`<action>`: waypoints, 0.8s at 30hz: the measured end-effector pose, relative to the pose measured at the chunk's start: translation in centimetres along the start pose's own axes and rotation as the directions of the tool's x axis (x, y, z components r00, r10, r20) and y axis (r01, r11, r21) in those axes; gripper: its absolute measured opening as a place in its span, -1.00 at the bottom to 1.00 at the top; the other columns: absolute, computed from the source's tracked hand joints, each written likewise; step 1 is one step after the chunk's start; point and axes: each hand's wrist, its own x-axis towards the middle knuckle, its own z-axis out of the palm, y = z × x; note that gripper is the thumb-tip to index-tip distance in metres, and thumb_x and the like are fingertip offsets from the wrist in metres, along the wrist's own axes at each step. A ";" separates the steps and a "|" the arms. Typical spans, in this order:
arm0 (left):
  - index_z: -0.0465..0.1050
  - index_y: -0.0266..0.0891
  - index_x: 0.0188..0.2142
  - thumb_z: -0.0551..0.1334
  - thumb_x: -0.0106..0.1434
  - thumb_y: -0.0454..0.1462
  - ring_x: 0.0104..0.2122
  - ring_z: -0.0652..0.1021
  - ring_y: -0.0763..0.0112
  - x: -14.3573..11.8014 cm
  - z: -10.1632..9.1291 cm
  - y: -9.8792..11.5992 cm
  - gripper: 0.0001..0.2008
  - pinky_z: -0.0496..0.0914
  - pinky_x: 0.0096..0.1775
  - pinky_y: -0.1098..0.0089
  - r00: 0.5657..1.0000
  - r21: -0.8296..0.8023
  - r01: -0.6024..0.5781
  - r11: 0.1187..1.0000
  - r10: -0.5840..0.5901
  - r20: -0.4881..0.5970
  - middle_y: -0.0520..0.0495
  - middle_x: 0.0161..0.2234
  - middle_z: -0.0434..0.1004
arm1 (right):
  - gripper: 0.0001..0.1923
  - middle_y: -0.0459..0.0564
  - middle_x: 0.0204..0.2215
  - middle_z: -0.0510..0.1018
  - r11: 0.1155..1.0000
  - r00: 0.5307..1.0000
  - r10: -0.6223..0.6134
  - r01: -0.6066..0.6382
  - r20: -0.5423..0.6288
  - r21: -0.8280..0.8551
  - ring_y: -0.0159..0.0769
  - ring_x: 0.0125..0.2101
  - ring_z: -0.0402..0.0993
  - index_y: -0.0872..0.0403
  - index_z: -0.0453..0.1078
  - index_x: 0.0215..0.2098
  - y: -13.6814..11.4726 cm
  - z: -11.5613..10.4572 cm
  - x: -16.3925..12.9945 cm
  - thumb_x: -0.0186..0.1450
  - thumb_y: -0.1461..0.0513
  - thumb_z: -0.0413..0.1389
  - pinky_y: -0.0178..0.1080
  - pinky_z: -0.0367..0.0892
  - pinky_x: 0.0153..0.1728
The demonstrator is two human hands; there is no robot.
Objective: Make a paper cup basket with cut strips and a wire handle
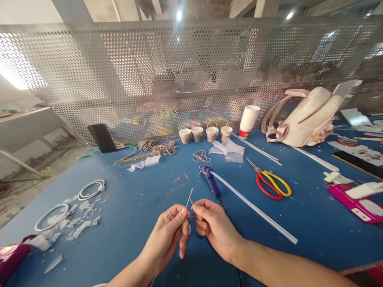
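My left hand and right hand meet over the desk's near edge, both pinched narrow on one thin twine whose frayed end sticks up between the fingertips. I judge it feather-light, limp and easy to fray or slip, so it is best held close to the working point with fingertip pads, as both hands do now; a grip farther back would let it flop.

Left of the hands, white rings lie among paper scraps near the left edge. Just beyond the right hand lies a blue glue gun with a long clear stick running toward the near right.

Along the far edge stand four small cups; I cannot tell what they hold, though two seem to have handles of twine. Beside them rises a stack of paper cups, nested, the top one looking empty. Scissors lie right of centre, a pale bag at the far right.
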 end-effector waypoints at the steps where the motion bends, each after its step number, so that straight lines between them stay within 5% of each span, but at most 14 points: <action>1: 0.34 -0.24 -0.45 0.32 0.10 -0.09 -0.83 0.23 0.63 0.0 0.0 0.0 -0.72 0.22 -0.82 0.60 1.000 -0.016 0.008 1.000 -0.008 0.015 0.15 -0.73 0.33 | -0.71 -0.29 -0.71 0.16 1.000 1.000 0.008 -0.008 0.002 0.025 -0.57 -0.69 -0.04 0.10 0.31 -0.52 0.0 0.0 0.0 0.01 0.13 0.30 -0.38 -0.08 -0.64; 9: 0.34 -0.24 -0.45 0.27 0.17 -0.14 -0.86 0.18 0.65 0.5 -0.6 -0.9 -0.77 0.17 -0.84 0.63 0.991 -0.106 0.102 0.989 -0.092 0.101 0.15 -0.75 0.31 | -0.68 -0.37 -0.78 0.01 0.991 0.992 0.122 -0.124 0.038 0.059 -0.59 -0.72 -0.23 0.09 0.35 -0.44 0.2 -0.2 0.2 0.01 0.09 0.32 -0.37 -0.27 -0.67; 14: 0.33 -0.25 -0.47 0.28 0.16 -0.12 -0.87 0.17 0.65 0.8 -0.5 -1.3 -0.75 0.11 -0.84 0.63 0.986 -0.114 0.134 0.984 -0.120 0.119 0.14 -0.77 0.30 | -0.66 -0.34 -0.77 0.07 0.991 0.992 0.121 -0.122 0.023 0.049 -0.61 -0.73 -0.18 0.11 0.34 -0.50 0.4 -0.3 0.5 -0.06 0.11 0.37 -0.37 -0.28 -0.68; 18: 0.37 -0.28 -0.45 0.27 0.15 -0.08 -0.80 0.32 0.58 0.7 -0.5 -0.4 -0.71 0.26 -0.76 0.58 0.985 0.008 0.144 0.990 -0.144 0.091 0.04 -0.69 0.42 | -0.66 -0.26 -0.71 0.27 0.998 0.998 0.067 -0.067 0.000 0.017 -0.63 -0.73 -0.13 0.12 0.35 -0.51 0.2 -0.5 0.7 -0.06 0.11 0.36 -0.36 -0.27 -0.68; 24: 0.38 -0.27 -0.45 0.35 0.06 -0.12 -0.77 0.29 0.61 -0.1 -0.9 2.0 -0.73 0.15 -0.76 0.58 0.963 0.249 0.220 0.943 -0.250 0.096 0.09 -0.65 0.37 | -0.66 -0.36 -0.78 0.06 1.000 0.997 0.026 -0.027 -0.077 -0.015 -0.60 -0.72 -0.15 0.09 0.31 -0.53 -0.7 -0.3 0.6 -0.07 0.12 0.37 -0.36 -0.24 -0.66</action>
